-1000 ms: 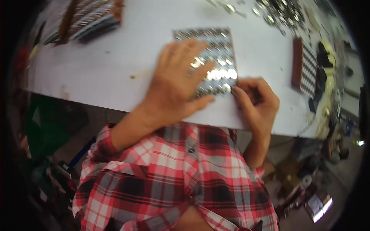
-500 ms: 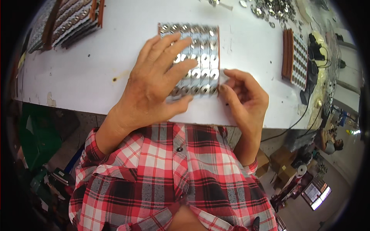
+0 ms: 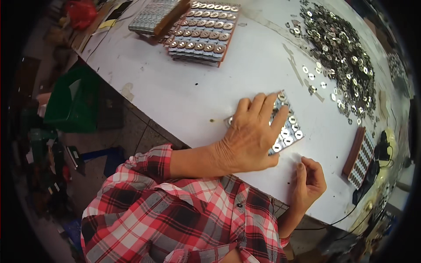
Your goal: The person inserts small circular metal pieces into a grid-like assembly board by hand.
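Observation:
A small flat board [image 3: 287, 136] set with rows of shiny, round metal pieces lies on the white table, partly covered by my left hand [image 3: 247, 138]. The fingers of that hand are spread across the board, touching or just over it, and the thumb reaches its near edge. Just off the board's near right corner is my right hand [image 3: 311, 182], with thumb and forefinger drawn together. Whether a small thing sits between those fingertips cannot be made out.
Beyond my left hand stands a stack of similar filled boards [image 3: 197, 41], with another grey stack [image 3: 153, 17] beside it. A large heap of loose metal pieces [image 3: 340, 61] covers the far right. An upright row of boards [image 3: 357, 155] and cables lie at the right edge.
My view has swung, bringing the stacks and the metal heap further in. My left hand stays over the board. My right hand is now a little farther from the board's edge.

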Demonstrator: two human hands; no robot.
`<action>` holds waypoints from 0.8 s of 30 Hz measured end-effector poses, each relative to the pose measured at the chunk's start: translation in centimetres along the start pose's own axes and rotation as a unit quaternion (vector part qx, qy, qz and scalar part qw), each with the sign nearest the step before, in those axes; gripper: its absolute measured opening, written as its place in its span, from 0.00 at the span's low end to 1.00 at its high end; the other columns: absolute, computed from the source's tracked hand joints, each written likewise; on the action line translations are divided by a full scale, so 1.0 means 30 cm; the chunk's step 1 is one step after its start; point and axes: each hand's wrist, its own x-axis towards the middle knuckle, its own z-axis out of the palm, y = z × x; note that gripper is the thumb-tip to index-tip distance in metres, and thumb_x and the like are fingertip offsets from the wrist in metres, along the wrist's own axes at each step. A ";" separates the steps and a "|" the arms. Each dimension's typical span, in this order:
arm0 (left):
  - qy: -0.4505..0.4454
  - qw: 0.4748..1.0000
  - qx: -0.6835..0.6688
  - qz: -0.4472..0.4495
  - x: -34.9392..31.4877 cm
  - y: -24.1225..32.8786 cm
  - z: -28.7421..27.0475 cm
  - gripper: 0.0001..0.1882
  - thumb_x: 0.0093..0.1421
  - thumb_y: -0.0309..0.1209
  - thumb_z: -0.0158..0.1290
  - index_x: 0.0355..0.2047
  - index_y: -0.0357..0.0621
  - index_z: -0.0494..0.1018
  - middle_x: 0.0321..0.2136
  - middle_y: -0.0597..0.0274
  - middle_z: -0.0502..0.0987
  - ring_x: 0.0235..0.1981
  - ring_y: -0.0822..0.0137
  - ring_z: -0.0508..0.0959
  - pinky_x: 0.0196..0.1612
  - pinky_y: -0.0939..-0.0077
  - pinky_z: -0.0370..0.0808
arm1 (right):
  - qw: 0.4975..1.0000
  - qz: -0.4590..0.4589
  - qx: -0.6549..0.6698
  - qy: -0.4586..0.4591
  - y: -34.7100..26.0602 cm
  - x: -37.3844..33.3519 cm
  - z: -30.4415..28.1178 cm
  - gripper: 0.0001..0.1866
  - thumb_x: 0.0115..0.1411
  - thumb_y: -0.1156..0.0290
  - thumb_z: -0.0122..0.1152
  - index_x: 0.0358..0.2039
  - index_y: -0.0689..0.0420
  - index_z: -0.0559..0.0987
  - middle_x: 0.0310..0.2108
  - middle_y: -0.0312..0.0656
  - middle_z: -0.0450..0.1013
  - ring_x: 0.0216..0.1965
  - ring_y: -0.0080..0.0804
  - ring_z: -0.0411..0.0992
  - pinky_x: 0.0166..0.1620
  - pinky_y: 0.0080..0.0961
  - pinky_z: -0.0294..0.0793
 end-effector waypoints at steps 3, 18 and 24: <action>0.079 0.996 0.043 0.008 0.056 -0.064 -0.058 0.46 0.40 0.43 0.73 0.58 0.34 0.72 0.58 0.38 0.71 0.58 0.41 0.72 0.58 0.49 0.68 | 1.000 -0.004 0.011 -0.002 0.007 0.016 0.007 0.05 0.67 0.82 0.65 0.43 0.66 0.83 0.30 0.30 0.76 0.27 0.12 0.67 0.31 0.11 0.63; 0.160 0.946 0.259 -0.112 0.316 -0.422 -0.259 0.37 0.57 0.58 0.60 0.48 0.33 0.81 0.49 0.41 0.80 0.51 0.43 0.79 0.55 0.42 0.73 | 0.999 -0.028 -0.002 0.017 -0.005 0.009 0.004 0.04 0.67 0.83 0.63 0.41 0.66 0.83 0.31 0.32 0.75 0.27 0.14 0.68 0.30 0.12 0.64; 0.059 0.972 0.107 -0.199 0.299 -0.391 -0.335 0.42 0.56 0.56 0.66 0.60 0.35 0.75 0.48 0.41 0.81 0.47 0.49 0.81 0.53 0.53 0.76 | 0.981 -0.111 -0.128 0.099 -0.002 0.091 -0.079 0.04 0.65 0.82 0.67 0.40 0.64 0.84 0.31 0.31 0.77 0.28 0.13 0.70 0.32 0.13 0.67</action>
